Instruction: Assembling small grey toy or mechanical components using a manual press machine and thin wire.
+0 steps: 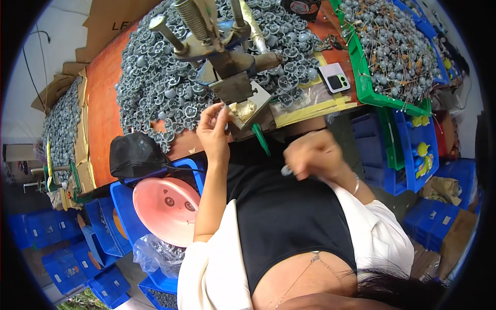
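My left hand is raised at the front of a hand press, its fingers curled and the thumb near the fingertips. Whether it pinches a small part I cannot make out. Beside those fingertips, a cream-coloured fixture sits on a pale block under the press's metal plate. My right hand is closed and smeared by motion, in front of my black top. At its fingertips shows a small grey part. A green handle juts toward me from below the fixture.
Grey moulded parts heap around the press on the red table. A phone lies right, beside a green crate of grey wired pieces. Left of my lap are a black cloth item and a pink basin in a blue bin.
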Available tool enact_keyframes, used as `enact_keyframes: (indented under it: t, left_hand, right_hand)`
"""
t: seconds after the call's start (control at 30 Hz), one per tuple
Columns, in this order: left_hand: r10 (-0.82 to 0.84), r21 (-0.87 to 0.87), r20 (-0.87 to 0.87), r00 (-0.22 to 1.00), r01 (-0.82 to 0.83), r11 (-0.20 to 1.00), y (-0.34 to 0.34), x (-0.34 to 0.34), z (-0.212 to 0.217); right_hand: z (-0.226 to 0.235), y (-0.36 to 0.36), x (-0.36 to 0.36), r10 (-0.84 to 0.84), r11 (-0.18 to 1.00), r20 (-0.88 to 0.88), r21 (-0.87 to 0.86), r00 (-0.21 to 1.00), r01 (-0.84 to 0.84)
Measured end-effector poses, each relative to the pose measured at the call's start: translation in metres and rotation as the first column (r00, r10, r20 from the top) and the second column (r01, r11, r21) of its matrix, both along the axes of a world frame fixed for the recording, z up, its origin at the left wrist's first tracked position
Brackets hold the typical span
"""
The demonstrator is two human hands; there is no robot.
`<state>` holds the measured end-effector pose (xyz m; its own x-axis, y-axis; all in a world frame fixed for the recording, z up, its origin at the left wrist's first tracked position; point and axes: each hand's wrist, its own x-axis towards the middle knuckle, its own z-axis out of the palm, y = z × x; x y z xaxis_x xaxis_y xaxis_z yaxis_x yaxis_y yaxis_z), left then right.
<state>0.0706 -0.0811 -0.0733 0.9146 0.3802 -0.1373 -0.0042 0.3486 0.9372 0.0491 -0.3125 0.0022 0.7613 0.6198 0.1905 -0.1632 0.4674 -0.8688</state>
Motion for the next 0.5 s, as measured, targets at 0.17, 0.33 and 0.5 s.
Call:
enact_keyframes:
  t: [0.17,0.33,0.5]
  left_hand:
    - [-0.039,0.306,0.299,0.954,-0.057,0.950,-0.009,0.007,-0.018]
    - [0.013,0.735,0.343,0.939,-0.277,0.619,-0.012,0.015,-0.025]
    - [-0.127,0.788,0.331,0.935,-0.200,0.583,-0.019,0.017,-0.032]
  right_hand:
    - [-0.012,0.022,0.004,0.424,0.899,0.019,-0.129,0.905,-0.418]
    - [-0.010,0.027,0.010,0.500,0.854,0.031,-0.180,0.865,-0.487]
    - [-0.018,0.031,0.009,0.445,0.882,-0.023,-0.163,0.895,-0.442]
